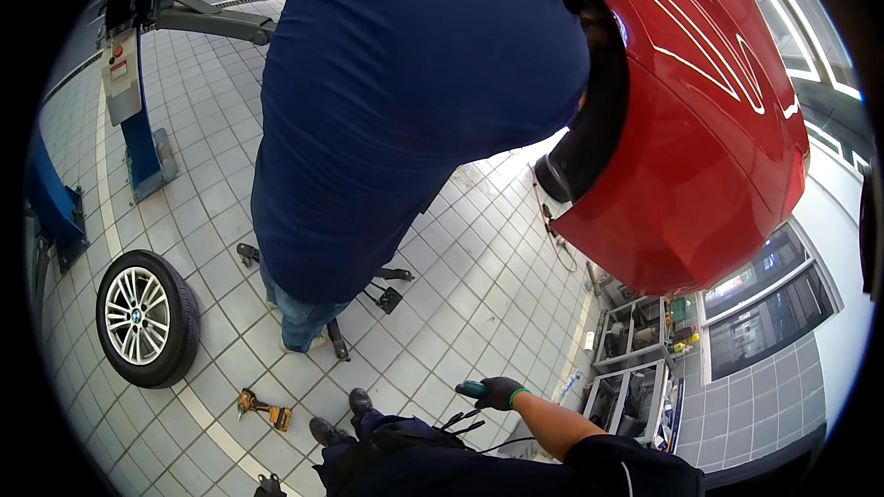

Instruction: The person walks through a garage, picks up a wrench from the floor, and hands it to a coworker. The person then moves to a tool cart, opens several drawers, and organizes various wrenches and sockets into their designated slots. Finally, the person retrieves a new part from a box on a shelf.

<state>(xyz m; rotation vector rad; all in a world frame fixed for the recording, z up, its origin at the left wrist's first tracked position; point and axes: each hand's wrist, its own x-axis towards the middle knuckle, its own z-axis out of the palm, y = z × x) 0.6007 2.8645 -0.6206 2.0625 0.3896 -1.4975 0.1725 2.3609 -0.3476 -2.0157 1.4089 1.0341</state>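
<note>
My right hand (503, 393), in a black glove with a green cuff, is closed around a small dark-green rounded object (471, 389). Its exact kind is hard to make out. Only a dark piece of my left hand (270, 486), also gloved in black, shows at the lower edge, and its fingers cannot be read. A co-worker in a navy shirt (396, 101) bends in front of me toward the wheel arch (603, 120) of a raised red car (681, 175). The co-worker's body hides most of what their hands touch.
A removed wheel (138, 313) lies on the tiled floor at left, with a yellow-black cordless power tool (265, 410) nearer me. A blue lift post (138, 143) with its arm (212, 20) stands at far left. Metal shelves (635, 359) line the right wall. Stool-like legs (338, 339) surround the co-worker's foot.
</note>
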